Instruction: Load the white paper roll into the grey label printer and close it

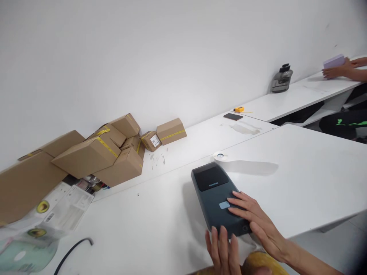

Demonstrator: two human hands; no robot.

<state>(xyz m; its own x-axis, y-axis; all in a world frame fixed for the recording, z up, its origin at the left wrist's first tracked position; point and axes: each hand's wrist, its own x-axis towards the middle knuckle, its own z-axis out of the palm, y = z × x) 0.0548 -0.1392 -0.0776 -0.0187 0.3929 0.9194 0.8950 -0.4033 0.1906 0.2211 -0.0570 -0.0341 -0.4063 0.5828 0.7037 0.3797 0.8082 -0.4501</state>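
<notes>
A dark blue-green label printer (208,198) with a glossy black window and a pale blue button lies on the white table, close to its near side. My right hand (256,223) rests on its top right side, fingers stretched out, two fingertips beside the button. At the printer's near end is my left hand (223,252), its fingers extended and touching or nearly touching that edge. Just beyond the printer stands a roll of white paper (220,156), its loose strip (252,167) running right. Something yellow (265,262) shows below my hands, cut off by the frame.
Cardboard boxes (86,154) are heaped at the left, with plastic-wrapped packages (69,206) before them and a black cable (70,253). Along the back are a phone (233,116), a yellow tape measure (239,109) and a dark jug (282,80). Another person's hands (338,71) hold a lilac box (333,62).
</notes>
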